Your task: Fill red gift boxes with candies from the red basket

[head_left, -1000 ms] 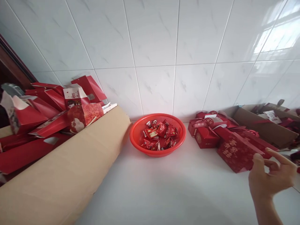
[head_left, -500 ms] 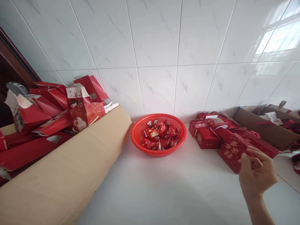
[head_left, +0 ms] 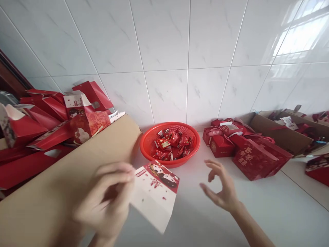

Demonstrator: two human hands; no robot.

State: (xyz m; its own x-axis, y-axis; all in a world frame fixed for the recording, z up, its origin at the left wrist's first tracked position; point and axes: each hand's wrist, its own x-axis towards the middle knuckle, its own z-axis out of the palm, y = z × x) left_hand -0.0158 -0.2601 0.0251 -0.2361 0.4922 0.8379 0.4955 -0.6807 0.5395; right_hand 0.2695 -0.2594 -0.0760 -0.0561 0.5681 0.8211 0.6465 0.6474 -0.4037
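Observation:
My left hand [head_left: 105, 202], slightly blurred, pinches the left edge of a red and white gift box [head_left: 155, 195] printed with cartoon figures. The box tilts above the table, just in front of the red plastic basket [head_left: 171, 164]. Wrapped sweets [head_left: 174, 140] lie in that basket. To the right of the held box, my right hand [head_left: 221, 187] hovers with thumb and fingers apart and nothing between them. Beyond it stands a dark red box [head_left: 253, 161] with gold characters, beside several small red boxes [head_left: 223, 146].
At left, a large cardboard carton [head_left: 102, 154] holds a heap of red and white boxes [head_left: 53, 113]. Another open carton [head_left: 280, 133] sits at the right against the tiled wall [head_left: 167, 96]. A red box [head_left: 318, 168] lies at the far right of the white table [head_left: 195, 219].
My right hand has let go of the dark red box and moved left. My left hand has come into view with the red and white gift box. The view has shifted slightly.

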